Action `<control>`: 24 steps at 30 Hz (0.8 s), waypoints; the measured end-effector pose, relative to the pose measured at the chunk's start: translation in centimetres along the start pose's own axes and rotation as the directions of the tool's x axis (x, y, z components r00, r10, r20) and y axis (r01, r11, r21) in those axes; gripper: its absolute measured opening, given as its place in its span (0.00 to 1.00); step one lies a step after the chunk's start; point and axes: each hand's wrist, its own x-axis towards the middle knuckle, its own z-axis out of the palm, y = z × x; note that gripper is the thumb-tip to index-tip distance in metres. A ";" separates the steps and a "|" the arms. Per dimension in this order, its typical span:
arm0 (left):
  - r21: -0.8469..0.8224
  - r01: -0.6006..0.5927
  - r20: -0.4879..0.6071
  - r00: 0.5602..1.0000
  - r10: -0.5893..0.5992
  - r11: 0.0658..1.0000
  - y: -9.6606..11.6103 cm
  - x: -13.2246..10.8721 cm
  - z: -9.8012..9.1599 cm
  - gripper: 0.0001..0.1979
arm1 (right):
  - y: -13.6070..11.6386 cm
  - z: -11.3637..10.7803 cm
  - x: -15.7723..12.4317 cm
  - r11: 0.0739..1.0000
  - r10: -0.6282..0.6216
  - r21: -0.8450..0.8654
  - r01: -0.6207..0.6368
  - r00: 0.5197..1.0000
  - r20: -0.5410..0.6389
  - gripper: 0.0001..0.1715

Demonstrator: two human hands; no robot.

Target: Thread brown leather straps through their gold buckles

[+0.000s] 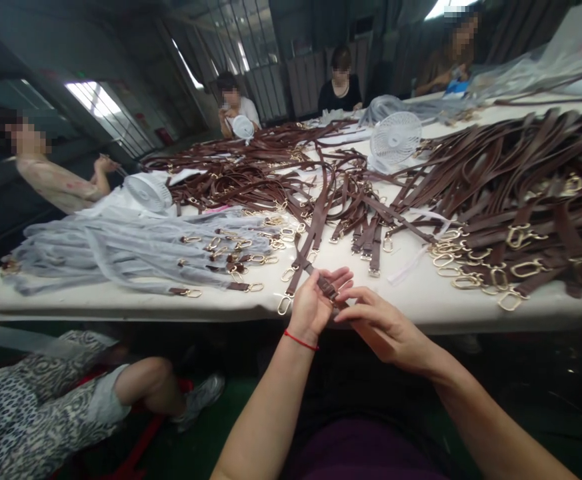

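Observation:
A brown leather strap with a buckle lies across the palm of my left hand, its fingers curled loosely about it. My right hand pinches the strap's near end between thumb and fingers, right beside the left palm. Both hands are just over the table's front edge. Beyond them more brown straps run away up the table, some ending in gold oval clips. The exact part between my right fingertips is partly hidden.
Straps in clear plastic sleeves lie to the left. A high heap of brown straps fills the right. White fans stand on the white table. Several people sit around it; a seated person's leg is at lower left.

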 end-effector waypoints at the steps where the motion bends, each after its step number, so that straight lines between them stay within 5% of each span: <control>1: -0.005 -0.004 0.000 1.000 0.004 1.000 0.1 0.1 -0.1 0.13 | -0.4 -0.2 -0.1 1.000 0.000 0.024 -0.001 0.999 0.036 0.13; 3: -0.014 -0.016 0.005 1.000 0.016 1.000 0.1 0.1 -0.2 0.13 | -0.9 -0.5 -0.5 0.996 0.014 0.087 -0.020 0.997 0.069 0.10; 6: -0.030 -0.004 0.021 1.000 0.004 1.000 0.1 0.2 -0.2 0.13 | -0.6 -0.6 -0.8 0.984 0.129 0.128 -0.127 0.992 -0.005 0.19; 10: -0.039 0.030 0.041 0.999 -0.029 0.999 -0.1 0.0 -0.2 0.12 | 1.3 0.0 -0.4 0.925 0.374 0.104 -0.366 0.924 -0.079 0.23; 14: -0.030 0.032 0.061 0.998 -0.030 0.999 -0.3 0.0 -0.1 0.11 | 2.8 0.5 0.3 0.881 0.470 0.092 -0.465 0.882 -0.045 0.20; 24: 0.159 -0.231 0.120 0.970 0.213 0.960 -1.4 -1.3 0.8 0.12 | 3.2 2.0 0.5 0.920 0.388 0.018 -0.392 0.900 -0.201 0.21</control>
